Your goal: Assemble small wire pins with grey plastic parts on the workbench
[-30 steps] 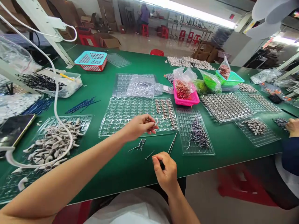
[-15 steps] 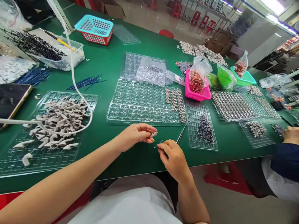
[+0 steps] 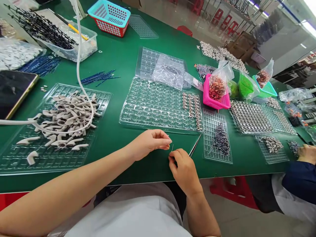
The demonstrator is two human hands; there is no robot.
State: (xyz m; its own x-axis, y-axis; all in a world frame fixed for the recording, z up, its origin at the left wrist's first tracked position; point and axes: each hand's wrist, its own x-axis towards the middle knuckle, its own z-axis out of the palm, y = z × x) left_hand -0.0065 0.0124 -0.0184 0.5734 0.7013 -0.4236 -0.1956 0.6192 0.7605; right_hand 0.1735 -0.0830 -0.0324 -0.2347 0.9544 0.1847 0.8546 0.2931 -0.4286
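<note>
Small-parts assembly workshop — long green table (image 3: 128,62) covered with clear blister trays (image 3: 158,105) of components, plastic baskets (image 3: 110,16), bagged parts (image 3: 217,87); red stools (image 3: 233,26) behind.

Left hand (image 3: 150,143): forearm reaching in from lower left, palm down, fingers curled, thumb and fingertips pinched together. Right hand (image 3: 184,169): wrist rising from below, back facing up, fingers closed, fingertips meeting those of the left.

Hands (image 3: 170,154) btwn parts tray (image 3: 56,131) left, pin tray (image 3: 217,138) right
</note>
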